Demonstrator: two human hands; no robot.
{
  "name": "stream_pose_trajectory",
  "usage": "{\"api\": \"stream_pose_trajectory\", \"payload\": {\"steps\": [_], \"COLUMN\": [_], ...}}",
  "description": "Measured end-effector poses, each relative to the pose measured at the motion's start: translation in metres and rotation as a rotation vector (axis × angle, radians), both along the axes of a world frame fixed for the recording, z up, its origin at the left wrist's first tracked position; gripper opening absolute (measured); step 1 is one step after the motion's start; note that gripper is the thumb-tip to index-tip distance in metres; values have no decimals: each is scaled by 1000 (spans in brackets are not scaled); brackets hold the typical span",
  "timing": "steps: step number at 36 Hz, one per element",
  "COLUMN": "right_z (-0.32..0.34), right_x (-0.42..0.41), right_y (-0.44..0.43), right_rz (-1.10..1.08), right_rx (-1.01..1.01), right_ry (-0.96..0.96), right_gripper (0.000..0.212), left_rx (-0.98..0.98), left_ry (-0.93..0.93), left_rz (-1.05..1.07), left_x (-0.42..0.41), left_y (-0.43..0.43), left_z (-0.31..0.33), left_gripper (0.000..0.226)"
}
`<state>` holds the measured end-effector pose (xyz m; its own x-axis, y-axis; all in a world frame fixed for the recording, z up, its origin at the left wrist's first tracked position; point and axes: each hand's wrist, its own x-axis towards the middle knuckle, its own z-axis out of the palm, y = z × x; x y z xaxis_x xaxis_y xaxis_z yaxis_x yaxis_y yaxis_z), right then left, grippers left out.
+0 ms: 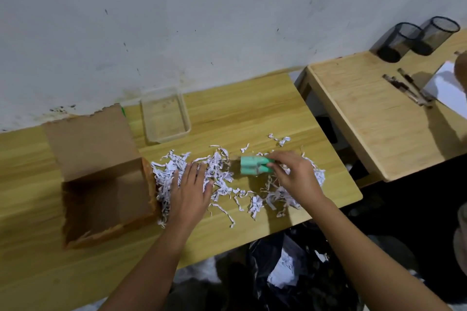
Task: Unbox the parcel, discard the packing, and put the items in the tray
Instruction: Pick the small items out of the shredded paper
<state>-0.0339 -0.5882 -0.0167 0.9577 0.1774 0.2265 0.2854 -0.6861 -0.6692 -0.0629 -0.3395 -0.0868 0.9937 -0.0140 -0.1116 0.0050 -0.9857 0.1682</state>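
Cardboard box [106, 184] lay open, one clear tray [165, 115] behind, shredded paper [222, 179] scattered, right hand [293, 174] pinched one mint-green bundle [255, 164], left hand [192, 189] flat, fingers spread on shreds.

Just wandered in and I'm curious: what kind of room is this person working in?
Probably a plain office or study corner: light wooden desks stand against a scuffed white wall, with black mesh pen cups and dark pens on the neighbouring desk.
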Motion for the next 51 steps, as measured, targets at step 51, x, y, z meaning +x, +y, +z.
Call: {"api": "stream_pose_trajectory", "payload": {"steps": [51], "right_z": [-26], "right_x": [27], "right_y": [-18], "right_rz": [102], "right_rx": [-122], "right_ry": [436], "right_gripper": [45], "left_rx": [-95], "left_ry": [101], "left_rz": [10], "left_x": [16], "left_y": [-35], "left_z": [-5], "left_gripper": [59]}}
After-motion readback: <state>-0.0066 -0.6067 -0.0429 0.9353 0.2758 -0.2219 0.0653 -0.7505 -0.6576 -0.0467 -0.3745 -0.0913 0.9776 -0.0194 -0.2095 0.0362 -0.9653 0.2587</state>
